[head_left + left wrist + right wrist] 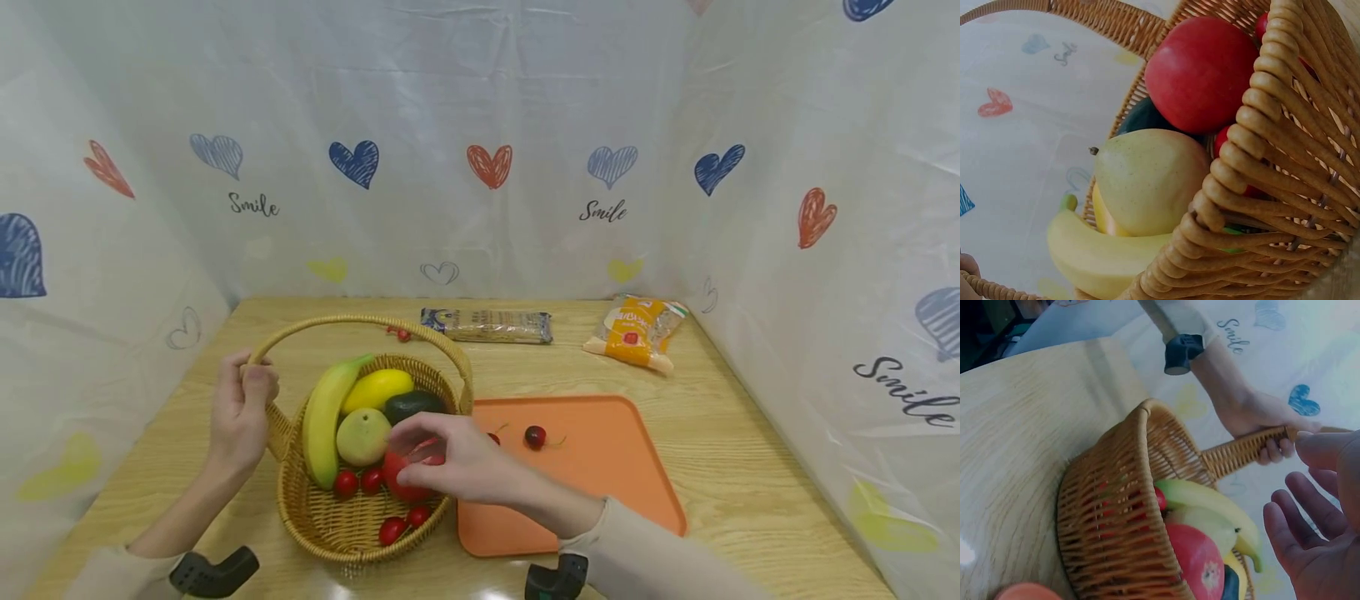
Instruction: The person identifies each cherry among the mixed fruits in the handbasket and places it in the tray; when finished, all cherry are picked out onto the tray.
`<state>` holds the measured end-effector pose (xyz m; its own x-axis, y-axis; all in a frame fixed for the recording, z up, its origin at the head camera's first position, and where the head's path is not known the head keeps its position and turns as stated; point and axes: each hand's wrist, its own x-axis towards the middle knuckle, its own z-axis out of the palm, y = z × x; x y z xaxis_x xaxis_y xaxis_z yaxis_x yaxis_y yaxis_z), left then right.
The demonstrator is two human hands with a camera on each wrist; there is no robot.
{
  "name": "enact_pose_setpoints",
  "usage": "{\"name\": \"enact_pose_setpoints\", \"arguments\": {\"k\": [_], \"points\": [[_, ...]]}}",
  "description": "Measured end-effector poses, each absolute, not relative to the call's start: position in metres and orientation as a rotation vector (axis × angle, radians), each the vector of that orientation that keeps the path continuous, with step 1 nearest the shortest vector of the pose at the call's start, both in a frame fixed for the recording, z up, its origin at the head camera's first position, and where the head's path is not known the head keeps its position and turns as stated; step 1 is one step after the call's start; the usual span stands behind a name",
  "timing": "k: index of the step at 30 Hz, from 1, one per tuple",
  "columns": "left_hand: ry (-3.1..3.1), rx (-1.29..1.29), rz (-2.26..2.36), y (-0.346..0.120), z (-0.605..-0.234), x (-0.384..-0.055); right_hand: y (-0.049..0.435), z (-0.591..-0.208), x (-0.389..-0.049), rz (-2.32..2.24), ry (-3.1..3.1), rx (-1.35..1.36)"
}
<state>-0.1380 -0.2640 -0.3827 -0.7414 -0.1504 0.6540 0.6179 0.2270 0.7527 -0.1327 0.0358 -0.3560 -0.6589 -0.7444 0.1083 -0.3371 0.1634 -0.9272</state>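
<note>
My left hand point(240, 408) grips one side of the arched handle point(360, 319) of a wicker basket point(330, 550). Inside lie a banana point(321, 429), a yellow fruit point(381, 390), a dark green fruit point(414, 405), a pale green round fruit point(363, 437), a red apple-like fruit point(1204, 75) and several cherries point(346, 483). Over the basket's right side hovers my right hand point(465, 460), partly covering the red fruit in the head view. Its fingers bend loosely, and the right wrist view shows nothing between them and the thumb.
To the basket's right lies an orange tray point(645, 500) with a stemmed cherry point(535, 437) and another partly hidden by my right hand. Behind are a small red item point(403, 335), a long clear packet point(491, 326) and an orange-labelled bag point(633, 332). Printed curtains point(510, 233) surround the table.
</note>
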Motion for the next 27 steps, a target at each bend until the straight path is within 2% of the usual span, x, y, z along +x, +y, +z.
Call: {"name": "enact_pose_setpoints", "arguments": {"k": [13, 27], "points": [[-1.957, -0.302, -1.533, -0.263, -0.38, -0.134, 0.0, -0.361, -0.135, -1.459, 2.01, -1.084], [-1.919, -0.381, -1.554, -0.264, -0.381, -0.136, -0.018, -0.382, -0.141, -1.281, 2.122, -0.977]]}}
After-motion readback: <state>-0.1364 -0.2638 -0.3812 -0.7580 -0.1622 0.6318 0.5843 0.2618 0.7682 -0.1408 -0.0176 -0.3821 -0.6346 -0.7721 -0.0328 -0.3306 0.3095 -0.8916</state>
